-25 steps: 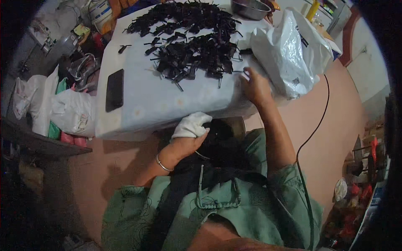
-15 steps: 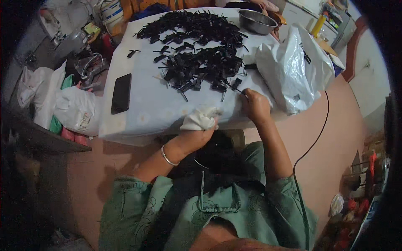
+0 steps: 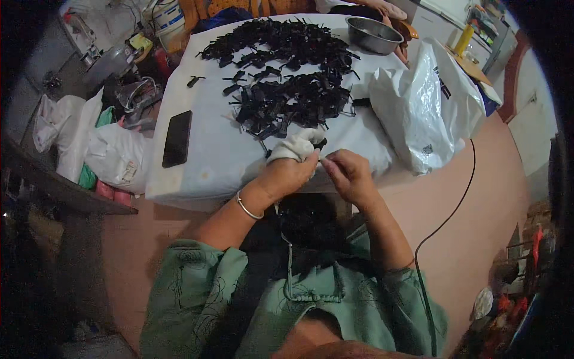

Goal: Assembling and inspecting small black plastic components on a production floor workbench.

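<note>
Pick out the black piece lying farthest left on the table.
It's the lone piece just beyond the dark phone, with bare tablecloth around it; the others lie farther right, most in the crowded heap.

Reaching forward and inward with left forearm [image 3: 226, 222] and right forearm [image 3: 387, 227]. Gripping with left hand [image 3: 293, 170], fingers covered, left thumb [image 3: 313, 160] extended along its right side; pinching with right hand [image 3: 353, 172], knuckles upward, fingers curled leftward, fingertips just beside left thumb.

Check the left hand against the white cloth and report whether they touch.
Touching. The head view shows the white cloth bunched over the far end of the left hand, with no gap between fabric and skin.
</note>
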The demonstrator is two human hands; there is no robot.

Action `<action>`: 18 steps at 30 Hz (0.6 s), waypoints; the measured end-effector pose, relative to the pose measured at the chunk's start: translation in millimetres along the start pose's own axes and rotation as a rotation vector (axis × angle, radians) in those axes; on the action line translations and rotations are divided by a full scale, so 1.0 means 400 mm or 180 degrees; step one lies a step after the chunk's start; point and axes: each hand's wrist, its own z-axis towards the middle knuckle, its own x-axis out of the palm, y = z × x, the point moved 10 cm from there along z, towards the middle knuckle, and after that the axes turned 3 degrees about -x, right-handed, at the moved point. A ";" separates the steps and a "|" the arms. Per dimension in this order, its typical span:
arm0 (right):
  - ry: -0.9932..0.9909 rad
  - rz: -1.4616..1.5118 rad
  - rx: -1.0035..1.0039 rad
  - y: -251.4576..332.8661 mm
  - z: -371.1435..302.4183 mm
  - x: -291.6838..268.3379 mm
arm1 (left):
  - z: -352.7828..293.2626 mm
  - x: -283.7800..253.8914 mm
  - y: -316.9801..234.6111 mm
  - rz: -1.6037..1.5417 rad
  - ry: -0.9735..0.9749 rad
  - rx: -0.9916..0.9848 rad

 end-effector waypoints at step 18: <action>0.0166 0.0807 0.1039 -0.128 0.023 0.135 | -0.008 -0.050 -0.013 0.0580 -0.0435 0.0814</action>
